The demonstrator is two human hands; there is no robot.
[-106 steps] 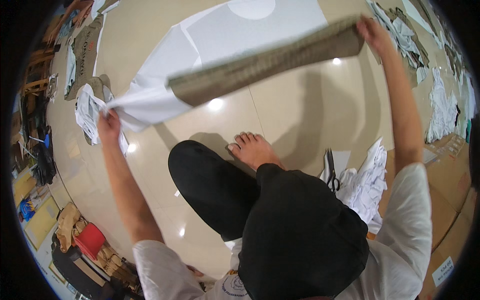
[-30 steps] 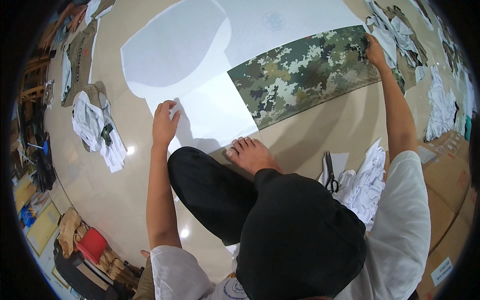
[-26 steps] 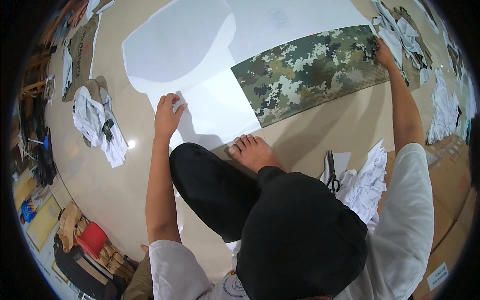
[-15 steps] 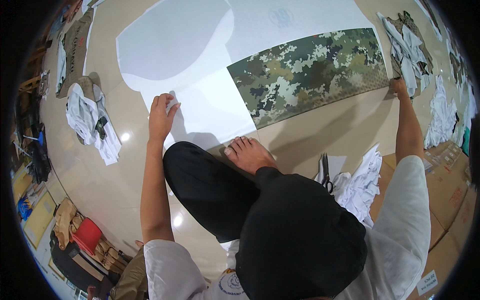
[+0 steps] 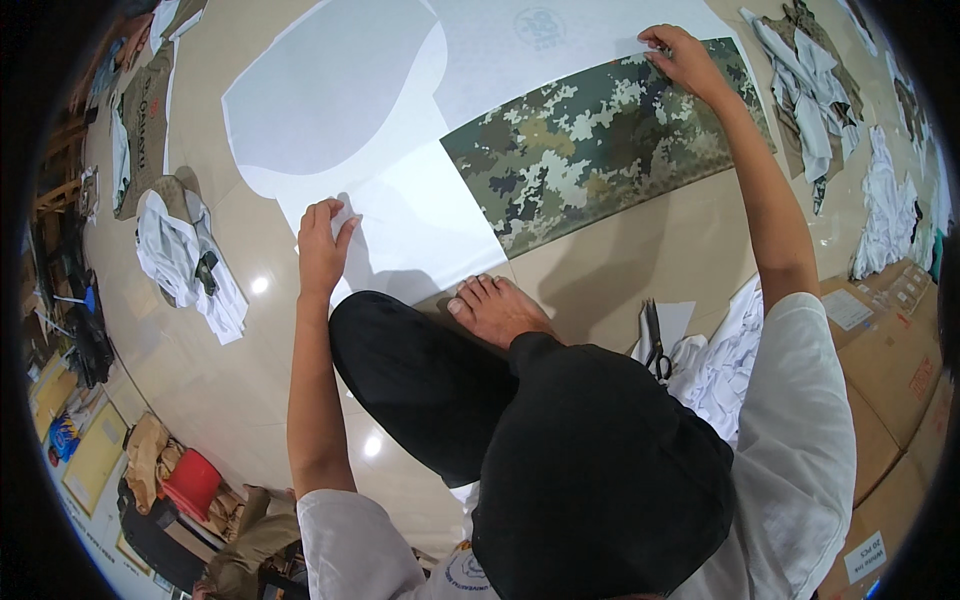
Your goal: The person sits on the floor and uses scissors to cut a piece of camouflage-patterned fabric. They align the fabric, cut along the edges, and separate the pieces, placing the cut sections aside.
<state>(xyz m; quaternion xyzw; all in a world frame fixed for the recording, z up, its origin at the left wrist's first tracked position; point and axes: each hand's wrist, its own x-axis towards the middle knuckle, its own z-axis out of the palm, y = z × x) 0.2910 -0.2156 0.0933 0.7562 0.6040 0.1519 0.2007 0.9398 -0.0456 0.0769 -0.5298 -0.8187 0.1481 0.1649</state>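
We pin the white pattern sheet [image 5: 400, 215] flat with left hand [image 5: 322, 245], right hand [image 5: 682, 60] pinching the far corner of the camouflage fabric [image 5: 600, 140] on the floor [image 5: 620, 260]; uneven tugging likely skews it.

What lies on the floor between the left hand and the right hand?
In the head view, white fabric runs from the left hand, then the camouflage cloth stretches up to the right hand, whose fingers press its far edge.
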